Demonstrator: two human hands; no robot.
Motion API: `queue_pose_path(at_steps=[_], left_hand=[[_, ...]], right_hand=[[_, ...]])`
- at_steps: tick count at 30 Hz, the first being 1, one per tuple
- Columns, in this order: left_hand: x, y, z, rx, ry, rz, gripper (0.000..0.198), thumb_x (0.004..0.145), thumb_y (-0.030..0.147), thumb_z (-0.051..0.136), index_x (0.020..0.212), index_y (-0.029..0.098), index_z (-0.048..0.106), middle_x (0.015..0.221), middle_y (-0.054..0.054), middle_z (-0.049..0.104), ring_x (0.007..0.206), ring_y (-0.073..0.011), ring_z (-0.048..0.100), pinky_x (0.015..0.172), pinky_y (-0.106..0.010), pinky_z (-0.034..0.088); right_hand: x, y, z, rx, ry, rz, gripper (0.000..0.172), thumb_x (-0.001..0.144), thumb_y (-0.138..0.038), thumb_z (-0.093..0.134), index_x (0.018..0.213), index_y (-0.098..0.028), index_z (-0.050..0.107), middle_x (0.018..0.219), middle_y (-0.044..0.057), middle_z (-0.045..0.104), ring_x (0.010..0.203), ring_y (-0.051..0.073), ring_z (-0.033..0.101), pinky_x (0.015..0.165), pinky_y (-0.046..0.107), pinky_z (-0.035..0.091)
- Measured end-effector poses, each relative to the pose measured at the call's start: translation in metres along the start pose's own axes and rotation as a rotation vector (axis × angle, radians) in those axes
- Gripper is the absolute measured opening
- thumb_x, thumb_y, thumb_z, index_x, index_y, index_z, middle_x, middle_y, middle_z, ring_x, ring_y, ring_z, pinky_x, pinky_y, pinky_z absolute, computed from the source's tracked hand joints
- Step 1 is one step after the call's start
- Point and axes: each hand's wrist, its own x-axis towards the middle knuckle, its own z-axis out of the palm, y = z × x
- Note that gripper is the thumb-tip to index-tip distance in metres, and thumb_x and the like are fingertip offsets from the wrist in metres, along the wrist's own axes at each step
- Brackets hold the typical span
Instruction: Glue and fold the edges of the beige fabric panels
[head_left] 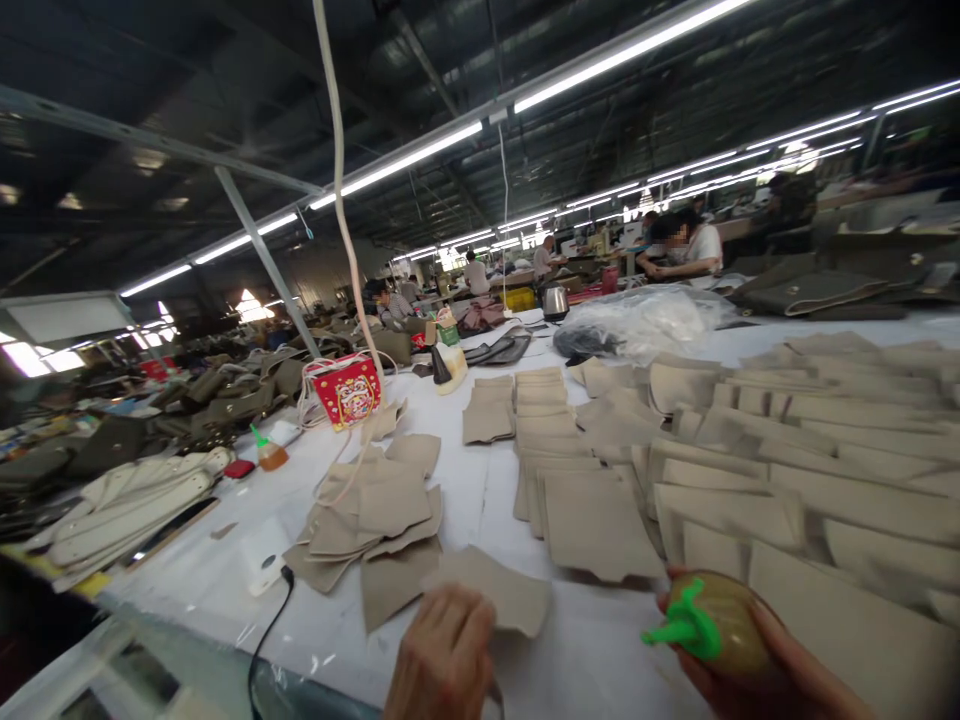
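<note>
My left hand (442,650) has its fingers curled together at the near edge of a beige leather-like panel (506,592), gripping it. That panel lies against a loose pile of similar panels (382,510). In my right hand (799,665) is a squeeze bottle (739,630) of yellowish-brown liquid with a bright green nozzle (686,625). The bottle is tilted, nozzle pointing left, above the table's near right part. Overlapping rows of beige panels (600,520) spread beyond and to the right of it.
A phone-like white device (266,560) with a black cable (266,630) lies left. Behind are a second green-tipped bottle (270,450), a red patterned box (349,390), a hanging cord (341,200), a kettle (555,303) and clear plastic wrap (652,320). Several people work farther back.
</note>
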Motion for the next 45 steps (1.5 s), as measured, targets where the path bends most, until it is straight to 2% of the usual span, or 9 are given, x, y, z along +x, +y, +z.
queue_pose_path(at_steps=[3,5,9,11,17,25,32,38,45], left_hand=[[-0.029,0.008,0.021,-0.118,-0.130,0.139,0.041,0.078,0.000,0.032,0.095,0.021,0.063,0.094,-0.008,0.067,0.089,-0.0205,0.060,0.083,-0.034,0.048],[-0.031,0.011,0.017,-0.202,-0.212,0.076,0.037,0.072,0.001,0.037,0.092,0.020,0.062,0.095,-0.008,0.066,0.091,-0.0217,0.059,0.083,-0.034,0.048],[-0.006,0.025,-0.010,-0.370,-0.344,-0.283,0.032,0.080,0.015,0.041,0.106,0.019,0.060,0.103,-0.009,0.063,0.098,-0.0220,0.058,0.087,-0.034,0.047],[0.010,0.037,-0.016,-0.348,-0.397,-0.408,0.036,0.084,0.026,0.045,0.117,0.019,0.056,0.113,-0.010,0.060,0.106,-0.0243,0.056,0.093,-0.037,0.044],[0.039,0.062,-0.013,-0.151,-0.574,-0.458,0.036,0.075,0.026,0.053,0.109,0.015,0.057,0.112,-0.015,0.054,0.101,-0.0317,0.056,0.087,-0.044,0.046],[0.047,0.059,-0.022,-0.140,-0.648,-0.395,0.030,0.077,0.022,0.052,0.105,0.013,0.058,0.111,-0.016,0.055,0.099,-0.0306,0.059,0.086,-0.042,0.047],[0.060,0.077,-0.022,-0.081,-0.665,-0.468,0.037,0.069,0.013,0.056,0.105,0.010,0.058,0.113,-0.018,0.055,0.100,-0.0303,0.060,0.087,-0.040,0.050],[0.065,0.064,-0.018,-0.028,-0.647,-0.371,0.040,0.075,0.006,0.043,0.111,0.014,0.059,0.108,-0.016,0.060,0.095,-0.0302,0.063,0.082,-0.043,0.052],[0.062,0.044,-0.020,-0.139,-0.580,-0.305,0.059,0.079,0.011,0.037,0.132,0.034,0.051,0.100,-0.011,0.064,0.091,-0.0277,0.065,0.082,-0.044,0.050]], right_hand=[[-0.013,-0.002,0.024,-0.005,0.060,-0.053,0.049,0.054,-0.042,0.093,0.096,-0.022,0.076,0.113,0.010,0.066,0.091,0.031,0.065,0.066,0.035,0.061],[-0.019,-0.001,0.034,-0.020,0.027,-0.064,0.047,0.056,-0.038,0.093,0.095,-0.022,0.075,0.110,0.009,0.067,0.088,0.029,0.065,0.064,0.034,0.060],[-0.019,0.003,0.036,-0.039,-0.086,-0.079,0.040,0.067,-0.037,0.090,0.101,-0.020,0.074,0.110,0.009,0.066,0.091,0.029,0.063,0.070,0.036,0.059],[-0.017,0.006,0.032,-0.063,-0.132,-0.096,0.037,0.074,-0.036,0.085,0.105,-0.020,0.073,0.111,0.010,0.066,0.093,0.028,0.063,0.072,0.036,0.058],[-0.017,0.015,0.023,-0.147,-0.155,-0.147,0.034,0.080,-0.035,0.080,0.109,-0.020,0.071,0.111,0.009,0.066,0.097,0.029,0.061,0.075,0.035,0.058],[-0.024,0.007,0.028,-0.192,-0.148,-0.180,0.038,0.080,-0.036,0.079,0.113,-0.020,0.068,0.113,0.011,0.065,0.098,0.030,0.061,0.077,0.036,0.057],[-0.018,0.009,0.022,-0.289,-0.136,-0.211,0.044,0.079,-0.041,0.079,0.115,-0.020,0.063,0.113,0.012,0.065,0.099,0.030,0.060,0.078,0.036,0.058],[-0.022,0.004,0.023,-0.658,-0.146,-0.404,0.056,0.082,-0.046,0.076,0.124,-0.023,0.048,0.109,0.008,0.063,0.099,0.029,0.060,0.082,0.033,0.055],[-0.022,-0.002,0.036,-1.204,-0.143,-0.703,0.051,0.086,-0.049,0.068,0.124,-0.024,0.045,0.106,0.005,0.061,0.092,0.024,0.062,0.080,0.028,0.051]])
